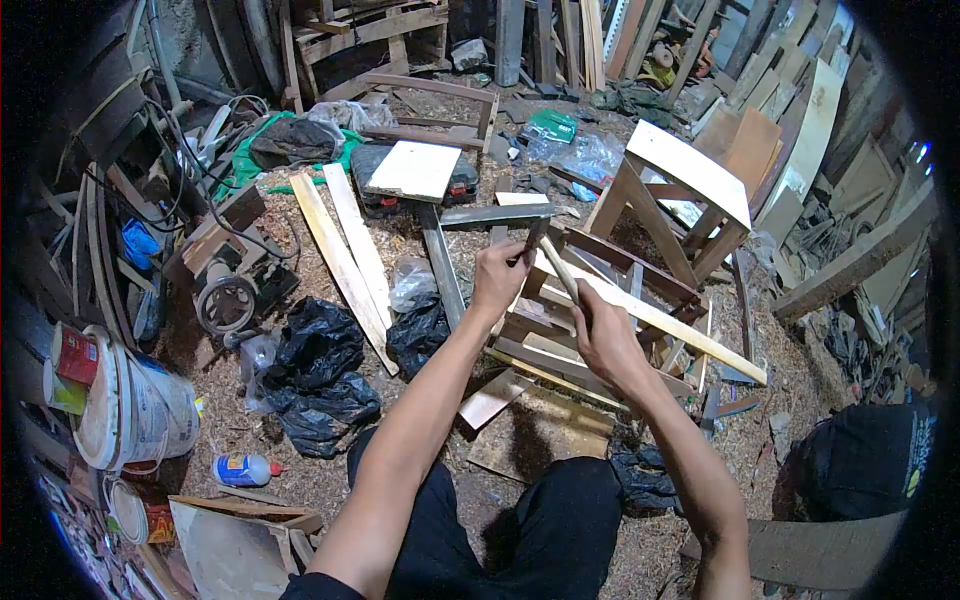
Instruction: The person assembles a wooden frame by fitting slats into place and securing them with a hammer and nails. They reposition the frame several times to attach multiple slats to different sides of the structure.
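My right hand (605,335) is wrapped round the wooden handle of a hammer (560,268). The hammer's dark head points up and to the left, close by the fingers of my left hand (497,278). Those fingers are closed in a pinch, and whatever they hold is too small or hidden to name. Beneath both hands lies a wooden frame (650,270) of dark and pale slats. A long pale board (690,335) slants across it. Just beyond the left hand, a grey bar (495,214) crosses near the hammer head.
A stool-like wooden piece with a white top (690,175) stands at the right. Black plastic bags (320,365), a glue bottle (245,469) and a white bucket (150,410) are at the left. Two planks (345,260) lie on the shavings-covered floor.
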A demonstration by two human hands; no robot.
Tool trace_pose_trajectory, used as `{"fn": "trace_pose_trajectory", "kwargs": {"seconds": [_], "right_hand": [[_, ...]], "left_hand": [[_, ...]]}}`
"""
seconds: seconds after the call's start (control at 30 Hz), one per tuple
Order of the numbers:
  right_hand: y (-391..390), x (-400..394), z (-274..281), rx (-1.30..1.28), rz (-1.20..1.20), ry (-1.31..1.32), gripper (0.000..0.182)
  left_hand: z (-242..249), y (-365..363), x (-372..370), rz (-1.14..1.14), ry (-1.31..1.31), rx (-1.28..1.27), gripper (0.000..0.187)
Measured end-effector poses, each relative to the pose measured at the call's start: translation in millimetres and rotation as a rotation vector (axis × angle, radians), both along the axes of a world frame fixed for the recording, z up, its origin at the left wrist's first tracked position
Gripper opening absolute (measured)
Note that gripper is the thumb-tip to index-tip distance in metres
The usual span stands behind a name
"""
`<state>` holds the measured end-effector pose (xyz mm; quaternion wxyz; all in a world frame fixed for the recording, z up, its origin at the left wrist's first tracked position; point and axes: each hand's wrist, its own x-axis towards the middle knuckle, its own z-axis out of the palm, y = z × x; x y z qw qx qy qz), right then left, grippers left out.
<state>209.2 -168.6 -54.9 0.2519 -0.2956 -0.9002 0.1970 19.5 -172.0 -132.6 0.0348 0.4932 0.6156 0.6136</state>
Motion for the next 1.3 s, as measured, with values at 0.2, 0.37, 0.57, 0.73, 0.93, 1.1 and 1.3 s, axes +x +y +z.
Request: {"fn": "trace_pose_trajectory", "kwargs": {"seconds": [0.2,0.37,0.57,0.73,0.93,1.1,1.3], "right_hand": [[3.9,-2.9,1.1,0.0,-0.004,-0.047,0.029],[-0.2,-3.3,3.2,-0.014,-0.027,0.015,0.029],[-0.9,-5.8,8.0,0.013,-0.004,-0.019,0.026],[-0.3,-2.4,12.4,-0.059,-0.004,-0.061,0.023],[2.7,-1.1,8.8,-0.047,0.056,-0.046,0.024],[-1.9,-5.9,11.5,0.008,-0.018,0.141,0.025],[-7.1,-8.5,26.2,-0.001,-0.024,0.144,0.024]], "left_hand": [[-3.1,1.8,0.5,0.032,0.012,0.057,0.014],[-3.8,-0.9,2.1,0.024,-0.027,-0.025,0.015],[-5.0,0.3,1.0,0.0,-0.085,0.013,0.015],[-5.3,2.3,0.5,0.028,-0.013,0.042,0.015],[-3.7,-0.8,0.7,0.076,0.029,0.013,0.018],[-11.7,2.7,-0.5,0.015,-0.015,0.015,0.018],[-5.8,2.1,2.0,0.004,-0.073,0.069,0.017]]}}
